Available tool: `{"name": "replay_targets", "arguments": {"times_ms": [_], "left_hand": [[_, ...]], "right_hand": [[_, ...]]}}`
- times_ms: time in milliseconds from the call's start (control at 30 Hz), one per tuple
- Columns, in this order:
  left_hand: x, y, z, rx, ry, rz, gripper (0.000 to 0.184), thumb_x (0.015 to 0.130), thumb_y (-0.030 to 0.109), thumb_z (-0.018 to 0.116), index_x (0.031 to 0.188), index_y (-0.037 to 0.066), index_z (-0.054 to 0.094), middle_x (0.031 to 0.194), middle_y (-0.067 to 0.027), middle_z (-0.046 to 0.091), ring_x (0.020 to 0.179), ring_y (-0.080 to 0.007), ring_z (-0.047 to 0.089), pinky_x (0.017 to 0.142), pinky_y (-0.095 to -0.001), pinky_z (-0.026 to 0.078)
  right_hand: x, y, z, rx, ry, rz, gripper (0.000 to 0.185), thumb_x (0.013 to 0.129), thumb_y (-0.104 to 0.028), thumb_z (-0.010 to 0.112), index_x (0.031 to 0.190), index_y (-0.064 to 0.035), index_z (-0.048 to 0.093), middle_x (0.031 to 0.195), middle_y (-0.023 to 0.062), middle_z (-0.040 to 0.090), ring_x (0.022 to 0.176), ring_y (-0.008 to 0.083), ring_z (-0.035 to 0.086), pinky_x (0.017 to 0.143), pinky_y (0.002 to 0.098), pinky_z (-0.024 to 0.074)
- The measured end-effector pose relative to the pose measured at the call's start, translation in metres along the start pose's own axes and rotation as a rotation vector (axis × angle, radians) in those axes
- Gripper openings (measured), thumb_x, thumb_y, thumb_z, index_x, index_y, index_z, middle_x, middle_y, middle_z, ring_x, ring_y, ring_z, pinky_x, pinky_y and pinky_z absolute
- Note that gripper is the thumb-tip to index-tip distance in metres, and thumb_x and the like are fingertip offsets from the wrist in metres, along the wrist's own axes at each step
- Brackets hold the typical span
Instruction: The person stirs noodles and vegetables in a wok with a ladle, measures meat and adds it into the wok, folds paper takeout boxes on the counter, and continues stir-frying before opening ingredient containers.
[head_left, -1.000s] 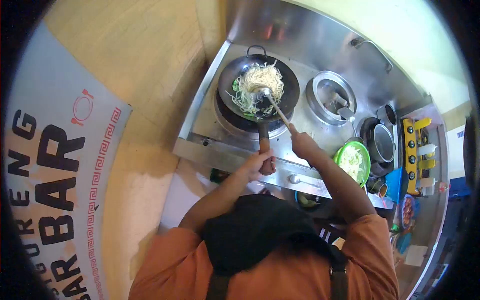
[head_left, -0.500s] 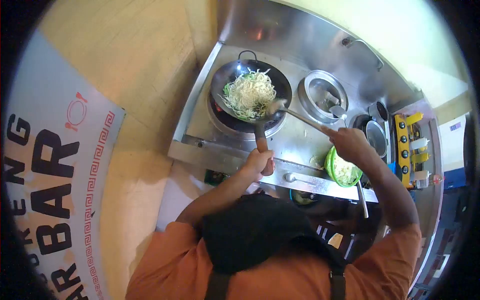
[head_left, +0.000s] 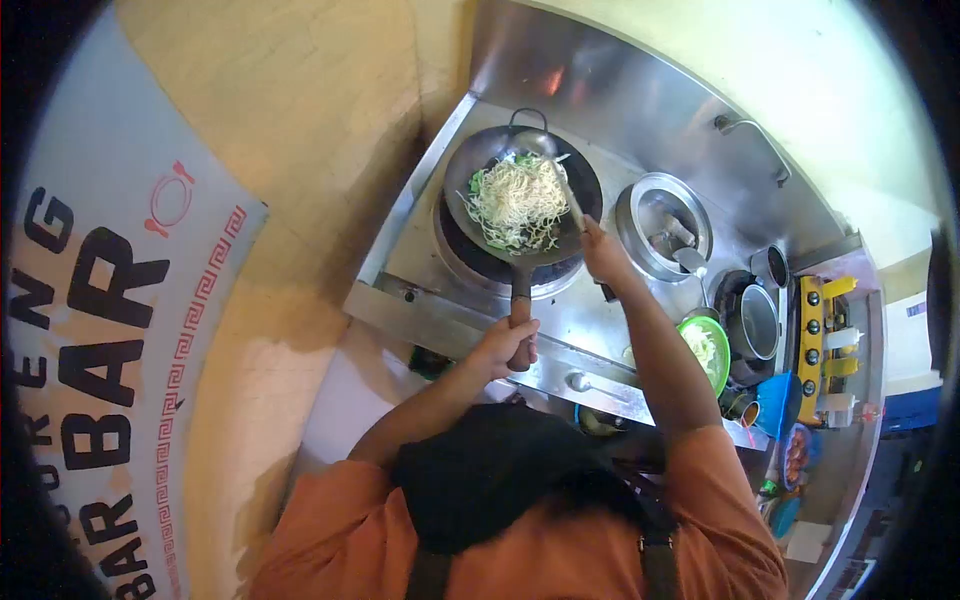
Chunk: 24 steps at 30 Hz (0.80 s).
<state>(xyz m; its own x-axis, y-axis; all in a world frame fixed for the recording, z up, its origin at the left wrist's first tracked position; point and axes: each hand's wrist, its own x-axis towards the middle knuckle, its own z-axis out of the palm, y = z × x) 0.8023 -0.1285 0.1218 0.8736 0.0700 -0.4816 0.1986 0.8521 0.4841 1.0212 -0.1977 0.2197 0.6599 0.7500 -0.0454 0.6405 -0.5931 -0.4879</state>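
My left hand (head_left: pixel 508 346) is wrapped round the wooden handle of a dark wok (head_left: pixel 470 165) on the burner. In the wok lies a heap of pale noodles (head_left: pixel 515 205) with some green leaves at its edge. My right hand (head_left: pixel 604 254) grips the handle of a metal wok ladle (head_left: pixel 568 190). The ladle's bowl is at the far side of the noodles, near the wok's loop handle.
Right of the wok stands a round metal pot (head_left: pixel 625 215) set in the steel counter. A green basket (head_left: pixel 722 350) holds pale shredded vegetables, with a ladle (head_left: pixel 692 262) behind it. Farther right are a grey pot (head_left: pixel 757 320), a blue container (head_left: pixel 778 400) and squeeze bottles (head_left: pixel 842 338).
My right hand has moved left and closer to the wok, taking the ladle's bowl from the near right side to the far side of the noodles. My left hand keeps its hold.
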Motion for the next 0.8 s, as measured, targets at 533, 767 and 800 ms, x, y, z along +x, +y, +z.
{"name": "replay_targets", "arguments": {"times_ms": [533,767,800], "left_hand": [[-0.036,0.013,0.071,0.265,0.151,-0.024,0.012,0.082,0.009,0.059,0.076,0.005,0.050,0.059,-0.0049,0.051,0.047,-0.0174,0.052,0.045,-0.0334,0.047],[-0.006,0.014,0.023,0.166,0.054,-0.029,0.012,0.082,0.008,0.060,0.084,0.008,0.048,0.063,-0.0025,0.050,0.049,-0.0166,0.053,0.048,-0.0346,0.048],[-0.004,0.011,0.016,0.161,0.055,-0.028,0.012,0.082,0.008,0.060,0.084,0.008,0.048,0.063,-0.0025,0.050,0.049,-0.0166,0.053,0.048,-0.0346,0.048]], "right_hand": [[-0.118,-0.035,-0.118,-0.318,-0.296,-0.035,0.041,0.090,-0.015,0.045,0.131,-0.0115,0.042,0.082,0.0215,0.062,0.072,0.0356,0.063,0.065,0.0452,0.0485],[-0.141,-0.063,-0.154,-0.065,-0.442,0.109,0.037,0.090,-0.016,0.047,0.127,-0.0079,0.049,0.078,0.0247,0.061,0.066,0.0365,0.061,0.064,0.0436,0.0464],[-0.143,-0.056,-0.143,-0.149,-0.446,0.047,0.039,0.090,-0.016,0.046,0.128,-0.0083,0.048,0.079,0.0248,0.062,0.068,0.0372,0.061,0.064,0.0448,0.0467]]}}
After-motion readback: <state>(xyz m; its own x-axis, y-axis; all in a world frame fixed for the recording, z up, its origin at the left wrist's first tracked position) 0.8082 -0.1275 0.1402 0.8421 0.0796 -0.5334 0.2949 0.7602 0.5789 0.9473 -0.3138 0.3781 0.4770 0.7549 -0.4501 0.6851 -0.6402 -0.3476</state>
